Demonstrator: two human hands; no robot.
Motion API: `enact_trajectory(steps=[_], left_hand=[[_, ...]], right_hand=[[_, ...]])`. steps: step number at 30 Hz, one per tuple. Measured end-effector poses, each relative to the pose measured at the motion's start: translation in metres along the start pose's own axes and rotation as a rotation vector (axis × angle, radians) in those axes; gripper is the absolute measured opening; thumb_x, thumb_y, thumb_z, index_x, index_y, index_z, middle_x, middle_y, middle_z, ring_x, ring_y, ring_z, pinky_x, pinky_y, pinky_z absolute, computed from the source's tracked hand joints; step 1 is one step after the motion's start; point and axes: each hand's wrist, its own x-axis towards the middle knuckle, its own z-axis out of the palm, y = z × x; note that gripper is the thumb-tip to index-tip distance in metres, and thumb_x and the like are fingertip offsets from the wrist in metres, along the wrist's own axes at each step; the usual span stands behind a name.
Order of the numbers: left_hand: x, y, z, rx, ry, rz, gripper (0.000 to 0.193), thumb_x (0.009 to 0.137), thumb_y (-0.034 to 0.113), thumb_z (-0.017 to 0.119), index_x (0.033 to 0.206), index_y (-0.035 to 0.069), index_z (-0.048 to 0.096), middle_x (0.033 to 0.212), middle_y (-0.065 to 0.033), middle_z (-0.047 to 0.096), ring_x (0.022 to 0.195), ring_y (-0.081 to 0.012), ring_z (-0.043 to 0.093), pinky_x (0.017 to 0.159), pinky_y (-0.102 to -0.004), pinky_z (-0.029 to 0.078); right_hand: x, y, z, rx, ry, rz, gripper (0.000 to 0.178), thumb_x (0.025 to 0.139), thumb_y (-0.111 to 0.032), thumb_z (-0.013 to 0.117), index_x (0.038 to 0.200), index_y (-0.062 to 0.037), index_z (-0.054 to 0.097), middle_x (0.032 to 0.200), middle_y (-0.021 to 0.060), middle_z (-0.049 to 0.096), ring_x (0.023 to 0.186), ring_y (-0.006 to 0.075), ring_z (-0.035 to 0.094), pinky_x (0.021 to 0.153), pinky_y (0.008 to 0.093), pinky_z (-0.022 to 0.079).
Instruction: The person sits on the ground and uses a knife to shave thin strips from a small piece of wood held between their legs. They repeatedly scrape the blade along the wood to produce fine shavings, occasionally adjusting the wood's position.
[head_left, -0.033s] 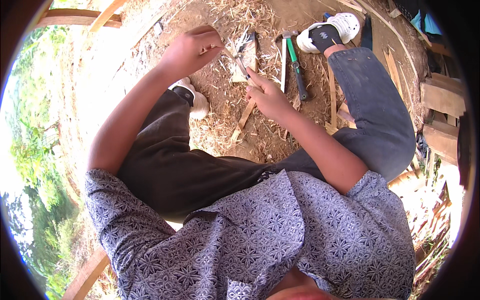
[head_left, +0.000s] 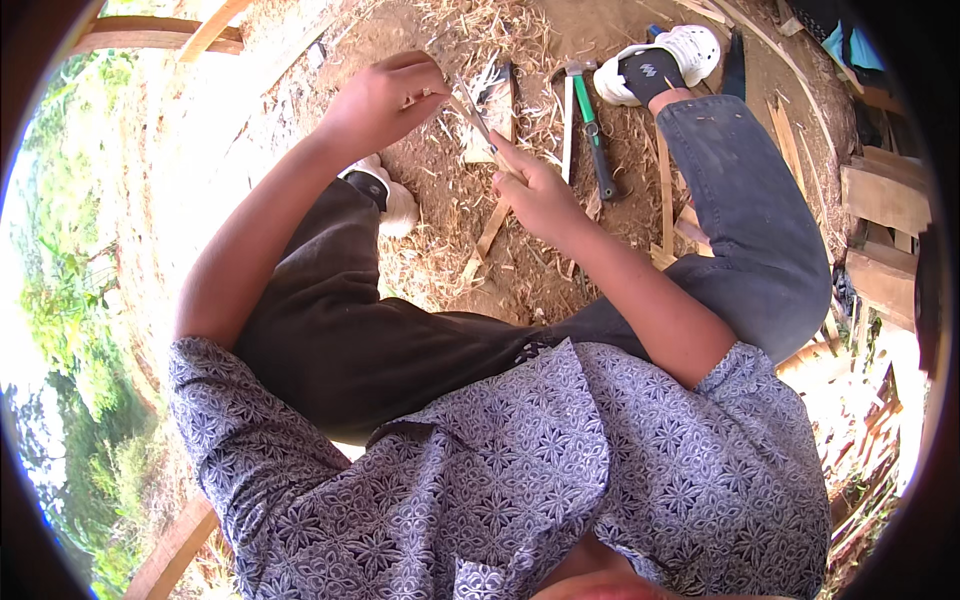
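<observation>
My left hand (head_left: 392,98) is closed round one end of a thin pale wood strip (head_left: 461,107), fingers curled in. The strip slants down toward my right hand (head_left: 537,192), which grips a knife and seems to touch the strip's lower end. From that hand the narrow knife blade (head_left: 473,112) points up and left, close along the strip. The knife's handle is mostly hidden in my fingers. Both hands are above the ground between my bent legs.
Right of the hands lies a hammer (head_left: 586,115) with a green and black handle, beside a pale stick (head_left: 568,130). A wooden board (head_left: 502,122) lies behind the blade. Shavings cover the dirt (head_left: 430,265). White shoes (head_left: 690,52) flank the area; cut wood pieces (head_left: 885,200) are stacked at the right.
The knife blade has turned slightly in my right hand and looks thinner. Both arms and the strip are almost unmoved.
</observation>
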Motion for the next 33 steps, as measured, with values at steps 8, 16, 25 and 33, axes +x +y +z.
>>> enact_trajectory(steps=[8,16,25,33], left_hand=[[-0.003,0.013,0.006,0.065,0.062,0.128,0.008,0.091,0.011,0.074,0.096,0.007,0.069,0.096,-0.0054,0.067,0.081,-0.0242,0.07,0.067,-0.0344,0.058],[-0.002,0.011,0.009,0.117,0.039,0.161,0.01,0.093,0.019,0.071,0.098,0.011,0.07,0.102,-0.0027,0.066,0.085,-0.0263,0.07,0.07,-0.0389,0.06],[-0.003,0.015,0.009,0.16,0.046,0.269,0.012,0.09,0.015,0.074,0.099,0.01,0.071,0.097,-0.003,0.064,0.079,-0.0254,0.07,0.065,-0.0375,0.06],[-0.009,0.007,0.0,0.163,0.049,0.199,0.011,0.091,0.016,0.074,0.096,0.008,0.069,0.096,-0.0038,0.065,0.079,-0.0264,0.07,0.066,-0.0385,0.059]], right_hand=[[-0.016,-0.015,0.014,-0.076,0.137,-0.136,0.058,0.102,-0.014,0.049,0.159,-0.0128,0.04,0.066,0.0035,0.053,0.058,0.0101,0.05,0.06,0.0321,0.045],[-0.017,0.001,0.015,-0.156,0.194,-0.141,0.056,0.102,-0.014,0.052,0.157,-0.0095,0.042,0.068,0.0095,0.059,0.056,0.0114,0.051,0.058,0.033,0.045],[-0.024,-0.007,0.012,-0.15,0.26,-0.265,0.057,0.1,-0.012,0.054,0.156,-0.0164,0.046,0.077,0.0184,0.065,0.063,0.025,0.063,0.065,0.0382,0.05],[-0.009,-0.002,0.002,-0.249,0.048,-0.06,0.06,0.101,-0.016,0.053,0.159,-0.0119,0.039,0.102,0.0183,0.07,0.069,0.0255,0.063,0.072,0.0414,0.053]])
